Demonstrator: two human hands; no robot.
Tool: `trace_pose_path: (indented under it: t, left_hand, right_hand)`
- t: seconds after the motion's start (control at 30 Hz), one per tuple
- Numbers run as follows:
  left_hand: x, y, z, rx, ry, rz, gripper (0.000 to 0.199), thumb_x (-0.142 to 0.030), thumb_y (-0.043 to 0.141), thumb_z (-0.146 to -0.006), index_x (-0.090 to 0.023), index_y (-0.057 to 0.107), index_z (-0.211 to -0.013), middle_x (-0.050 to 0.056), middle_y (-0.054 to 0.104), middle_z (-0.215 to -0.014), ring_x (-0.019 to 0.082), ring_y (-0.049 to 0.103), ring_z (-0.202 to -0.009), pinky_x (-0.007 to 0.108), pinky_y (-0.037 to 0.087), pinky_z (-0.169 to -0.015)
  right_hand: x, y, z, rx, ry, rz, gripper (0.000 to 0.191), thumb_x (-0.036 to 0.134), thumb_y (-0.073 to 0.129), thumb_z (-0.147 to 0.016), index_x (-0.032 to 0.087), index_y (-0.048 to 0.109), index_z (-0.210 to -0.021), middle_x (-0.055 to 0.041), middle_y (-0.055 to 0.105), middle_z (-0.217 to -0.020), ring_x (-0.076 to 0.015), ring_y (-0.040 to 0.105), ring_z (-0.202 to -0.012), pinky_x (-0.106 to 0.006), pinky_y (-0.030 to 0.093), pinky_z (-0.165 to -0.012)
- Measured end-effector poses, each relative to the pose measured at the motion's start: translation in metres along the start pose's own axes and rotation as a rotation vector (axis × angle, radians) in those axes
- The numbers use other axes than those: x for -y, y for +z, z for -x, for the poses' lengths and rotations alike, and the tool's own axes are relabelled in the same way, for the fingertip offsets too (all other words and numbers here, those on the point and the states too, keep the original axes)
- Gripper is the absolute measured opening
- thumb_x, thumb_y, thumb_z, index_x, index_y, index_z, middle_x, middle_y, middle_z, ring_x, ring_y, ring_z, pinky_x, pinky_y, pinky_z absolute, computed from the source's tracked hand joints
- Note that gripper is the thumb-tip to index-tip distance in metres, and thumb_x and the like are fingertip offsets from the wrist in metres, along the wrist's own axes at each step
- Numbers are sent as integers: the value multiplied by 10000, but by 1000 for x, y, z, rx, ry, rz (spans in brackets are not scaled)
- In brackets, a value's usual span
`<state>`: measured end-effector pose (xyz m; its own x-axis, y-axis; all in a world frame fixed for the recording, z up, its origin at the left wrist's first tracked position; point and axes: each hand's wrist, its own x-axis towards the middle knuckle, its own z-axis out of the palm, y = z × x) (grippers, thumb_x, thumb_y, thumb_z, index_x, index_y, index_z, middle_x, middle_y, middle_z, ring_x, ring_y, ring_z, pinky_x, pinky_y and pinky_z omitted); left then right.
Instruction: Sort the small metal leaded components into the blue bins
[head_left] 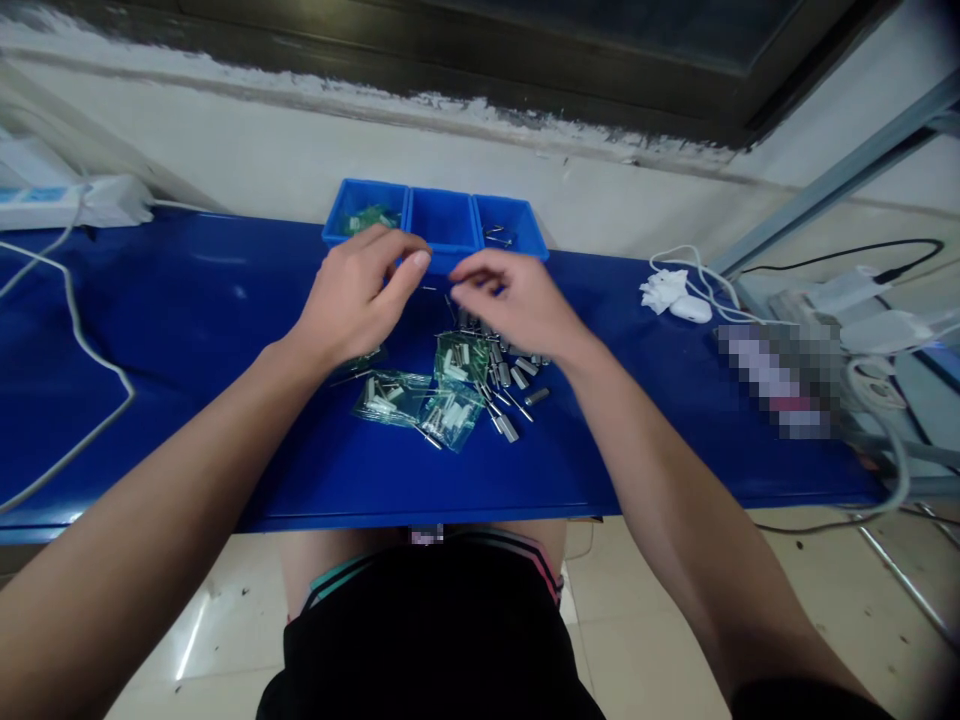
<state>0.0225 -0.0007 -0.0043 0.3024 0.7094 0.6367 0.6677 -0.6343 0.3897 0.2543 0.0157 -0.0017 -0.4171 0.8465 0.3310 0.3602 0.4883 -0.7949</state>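
My left hand [364, 290] hovers over the middle of the table, thumb and index fingertips pressed together in a pinch. Whatever may be between them is too small to make out. Facing it, my right hand [517, 300] is slightly blurred, its fingers curled toward the thumb; I cannot make out anything in them. Below the hands lie small clear packets [450, 412] with white pieces and thin metal parts inside. Beside them, partly under my right hand, is a pile of metal cylinders [521, 375] and thin metal pins [517, 405].
A blue three-compartment bin [441, 215] stands at the back, with green packets [371, 218] on its left and metal parts [499, 237] on its right. A power strip [75, 203] lies far left. White earphone case [690, 308], crumpled tissue [663, 290] and cables lie right.
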Motion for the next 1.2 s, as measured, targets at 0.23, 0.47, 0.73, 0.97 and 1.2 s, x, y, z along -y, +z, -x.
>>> trace_pose_path:
  t: [0.23,0.47,0.73,0.97,1.2]
  left_hand:
    - [2,-5,-2,-148,-118,156,697,-719,310,-1138,-203,765,-1028,35,776,-976,179,673,-843,375,536,-813]
    - [2,-5,-3,-155,-132,169,778,-793,300,-1105,-174,749,-969,36,769,-925,163,656,-796,369,528,-787]
    - [7,-11,-3,-138,-203,170,742,-738,278,-1137,-173,744,-1017,40,756,-916,160,635,-764,382,512,-756]
    - [4,-9,0,-105,-155,205,648,-717,385,-1128,-208,769,-1011,1,771,-910,153,648,-784,365,525,-763]
    - [3,-9,0,-75,-134,195,623,-678,387,-1141,-199,765,-1019,11,774,-948,154,647,-789,380,534,-803]
  right_hand:
    - [50,65,20,466,-397,519,320,249,528,-1062,179,801,-1213,-117,739,-1348,-352,547,-1274,-479,386,-980]
    - [54,79,18,425,-400,604,339,335,529,-1115,155,810,-1174,-150,766,-1255,-334,568,-1253,-459,333,-976]
    - [61,85,25,501,-491,585,336,367,562,-1076,152,783,-1210,-127,742,-1297,-318,581,-1228,-436,330,-941]
    - [65,90,27,507,-487,609,290,203,499,-1060,165,772,-1151,-129,748,-1267,-314,582,-1201,-469,349,-926]
    - [68,86,30,579,-548,584,276,75,487,-995,184,723,-1086,-104,737,-1198,-302,588,-1185,-477,343,-920]
